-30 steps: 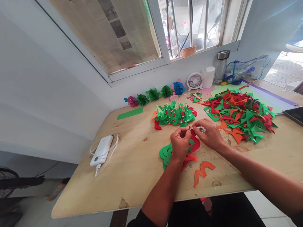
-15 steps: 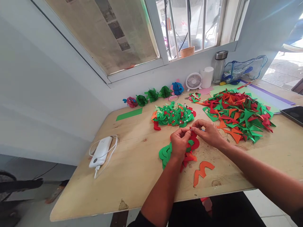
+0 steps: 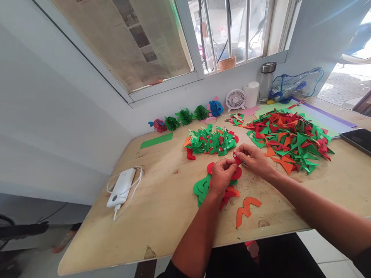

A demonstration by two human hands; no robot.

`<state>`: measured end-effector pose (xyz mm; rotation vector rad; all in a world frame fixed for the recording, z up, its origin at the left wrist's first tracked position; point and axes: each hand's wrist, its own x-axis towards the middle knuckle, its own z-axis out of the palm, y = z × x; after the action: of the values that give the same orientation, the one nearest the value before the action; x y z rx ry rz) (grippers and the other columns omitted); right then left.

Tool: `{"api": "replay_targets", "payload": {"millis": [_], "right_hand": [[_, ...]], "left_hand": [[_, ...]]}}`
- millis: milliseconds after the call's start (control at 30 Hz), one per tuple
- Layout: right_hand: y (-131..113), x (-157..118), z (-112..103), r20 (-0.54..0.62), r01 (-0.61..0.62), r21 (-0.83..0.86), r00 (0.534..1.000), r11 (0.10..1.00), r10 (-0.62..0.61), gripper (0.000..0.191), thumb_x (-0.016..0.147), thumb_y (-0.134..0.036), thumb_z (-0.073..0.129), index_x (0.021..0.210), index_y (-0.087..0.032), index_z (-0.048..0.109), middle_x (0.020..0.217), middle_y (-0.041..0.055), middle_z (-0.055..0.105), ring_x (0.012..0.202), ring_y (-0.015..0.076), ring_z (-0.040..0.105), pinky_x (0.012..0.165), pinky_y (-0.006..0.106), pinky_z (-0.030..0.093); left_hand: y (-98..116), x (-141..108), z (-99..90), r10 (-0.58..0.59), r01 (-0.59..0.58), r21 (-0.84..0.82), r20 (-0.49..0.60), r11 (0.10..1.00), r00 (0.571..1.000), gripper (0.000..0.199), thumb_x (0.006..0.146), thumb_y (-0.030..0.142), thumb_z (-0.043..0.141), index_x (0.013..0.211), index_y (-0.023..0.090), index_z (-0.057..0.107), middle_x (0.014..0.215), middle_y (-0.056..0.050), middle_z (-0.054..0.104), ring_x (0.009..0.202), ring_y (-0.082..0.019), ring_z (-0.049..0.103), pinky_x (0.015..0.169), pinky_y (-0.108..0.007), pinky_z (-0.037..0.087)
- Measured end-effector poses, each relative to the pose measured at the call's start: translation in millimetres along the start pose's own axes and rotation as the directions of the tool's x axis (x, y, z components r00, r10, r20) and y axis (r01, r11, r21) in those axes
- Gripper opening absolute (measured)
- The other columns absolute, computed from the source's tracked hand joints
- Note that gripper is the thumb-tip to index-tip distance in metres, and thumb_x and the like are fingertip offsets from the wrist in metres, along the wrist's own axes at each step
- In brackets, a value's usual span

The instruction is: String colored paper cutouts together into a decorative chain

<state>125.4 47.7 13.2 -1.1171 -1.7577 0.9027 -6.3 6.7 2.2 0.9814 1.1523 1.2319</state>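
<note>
My left hand is closed, its thumb and fingertips pinched at the lower end of a small red paper piece. My right hand pinches the same piece near its upper end, where a little white spot shows. Below my left hand lies a pile of green paper cut-outs, mixed with red and orange ones and partly hidden by the wrist. A wavy orange paper cut-out lies by itself near the front edge. Just beyond my hands is a heap of mostly green cut-outs with white spots.
A big heap of red, green and orange scraps sits right. Several folded-paper figures, a small fan and a glass bottle line the wall. A white power bank lies left, a phone far right.
The red piece shows more now, standing up between my hands. My left hand has slid slightly down and my fingers have shifted their pinch. The view has turned slightly.
</note>
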Motion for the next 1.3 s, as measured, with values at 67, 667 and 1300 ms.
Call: {"api": "replay_targets", "payload": {"millis": [67,667,1300], "right_hand": [[1,1,-3,-0.013,-0.018,0.011,1.0,1.0,0.018,0.019,0.08,-0.03,0.049,0.066,-0.019,0.054,0.06,-0.0019,0.054,0.054,0.0107,0.046,0.05,0.023,0.037],[38,12,-15,0.067,0.085,-0.734,0.996,0.673,-0.054,0.023,0.08,-0.021,0.048,0.089,-0.023,0.069,0.099,0.0061,0.066,0.093,0.0256,0.05,0.073,0.035,0.033],[40,9,-16,0.112,0.126,-0.696,0.991,0.707,-0.066,0.019,0.078,-0.017,0.051,0.084,-0.022,0.068,0.096,0.0047,0.065,0.094,0.0234,0.049,0.071,0.033,0.031]], "left_hand": [[-2,2,-1.0,0.006,-0.006,0.01,-0.023,1.0,1.0,0.015,0.062,0.027,0.068,0.066,0.013,0.065,0.058,0.0,0.06,0.051,-0.008,0.051,0.05,-0.019,0.04],[-8,-4,-1.0,0.264,-0.378,0.601,0.272,0.704,0.925,0.009,0.08,0.017,0.046,0.078,0.019,0.054,0.088,-0.003,0.064,0.087,-0.017,0.057,0.076,-0.029,0.044],[-7,-4,3.7,0.233,-0.438,0.711,0.372,0.551,0.898,0.01,0.079,0.012,0.046,0.08,0.02,0.053,0.09,-0.005,0.062,0.095,-0.02,0.054,0.084,-0.034,0.044]]}}
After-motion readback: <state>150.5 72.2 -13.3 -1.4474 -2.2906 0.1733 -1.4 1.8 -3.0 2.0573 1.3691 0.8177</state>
